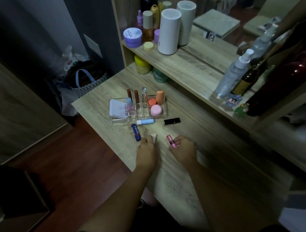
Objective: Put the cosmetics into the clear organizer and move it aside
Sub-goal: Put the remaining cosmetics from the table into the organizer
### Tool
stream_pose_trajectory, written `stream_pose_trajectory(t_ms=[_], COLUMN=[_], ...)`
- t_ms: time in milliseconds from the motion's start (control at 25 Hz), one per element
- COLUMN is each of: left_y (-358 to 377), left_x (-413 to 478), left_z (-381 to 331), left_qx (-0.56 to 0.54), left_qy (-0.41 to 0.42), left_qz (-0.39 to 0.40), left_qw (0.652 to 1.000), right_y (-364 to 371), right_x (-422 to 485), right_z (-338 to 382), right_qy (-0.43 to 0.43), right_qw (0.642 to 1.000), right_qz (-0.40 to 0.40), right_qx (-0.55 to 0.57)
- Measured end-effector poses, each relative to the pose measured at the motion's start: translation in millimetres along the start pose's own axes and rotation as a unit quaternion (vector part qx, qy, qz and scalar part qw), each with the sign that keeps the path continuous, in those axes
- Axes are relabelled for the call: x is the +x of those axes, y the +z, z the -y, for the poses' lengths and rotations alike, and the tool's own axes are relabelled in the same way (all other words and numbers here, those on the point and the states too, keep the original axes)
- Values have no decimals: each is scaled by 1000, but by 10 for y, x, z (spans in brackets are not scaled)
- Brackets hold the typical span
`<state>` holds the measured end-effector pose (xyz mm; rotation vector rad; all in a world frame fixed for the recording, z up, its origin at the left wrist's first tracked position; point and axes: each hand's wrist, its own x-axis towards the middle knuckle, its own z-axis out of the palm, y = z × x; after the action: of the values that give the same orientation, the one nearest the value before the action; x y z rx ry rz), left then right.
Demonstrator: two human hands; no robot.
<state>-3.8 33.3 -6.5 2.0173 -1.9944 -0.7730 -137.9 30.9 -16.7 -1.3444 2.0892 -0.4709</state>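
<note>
Beyond the left hand the organizer is clear glossy plastic on the matt wood-grain counter, and the right hand grips a shiny pink plastic tube.

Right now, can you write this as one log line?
left hand: small white item | right hand: pink tube | organizer: partly filled

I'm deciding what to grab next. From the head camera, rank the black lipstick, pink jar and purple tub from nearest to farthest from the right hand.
From the right hand:
1. Black lipstick, loose on the table just beyond the hand.
2. Pink jar, in the organizer's right compartment.
3. Purple tub, up on the shelf, far left.
</note>
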Motion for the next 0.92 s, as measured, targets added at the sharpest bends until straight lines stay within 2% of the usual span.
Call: stream_pose_trajectory(t_ms=[80, 200, 320, 400, 520, 640, 800, 920], left_y=[-40, -172, -397, -589, -929, -1219, -1295, -1267], left_x=[9, 53, 159, 252, 441, 614, 809, 935], left_z=[3, 36, 65, 74, 102, 136, 171, 192], left_qx=[-124, -281, -344, -362, -282, -192, -26, 111], left_qy=[-56, -122, -122, -87, -1, 72, 155, 170], left_qz=[5, 12, -36, -55, -79, -109, -150, -171], left_qw=[991, 952, 930, 927, 956, 973, 976, 964], right_y=[-9, -53, -98, -118, -117, -121, -78, 2], right_x=[0, 7, 77, 138, 265, 448, 659, 735], right_z=[-29, 3, 155, 288, 535, 806, 1005, 1071], right_qy=[9, -16, -58, -55, -52, -74, -90, -94], right_qw=[997, 983, 972, 964, 948, 946, 947, 950], right_qz=[4, 43, 58, 47, 33, 14, -6, 12], right_qx=[78, 179, 221, 257, 311, 316, 308, 297])
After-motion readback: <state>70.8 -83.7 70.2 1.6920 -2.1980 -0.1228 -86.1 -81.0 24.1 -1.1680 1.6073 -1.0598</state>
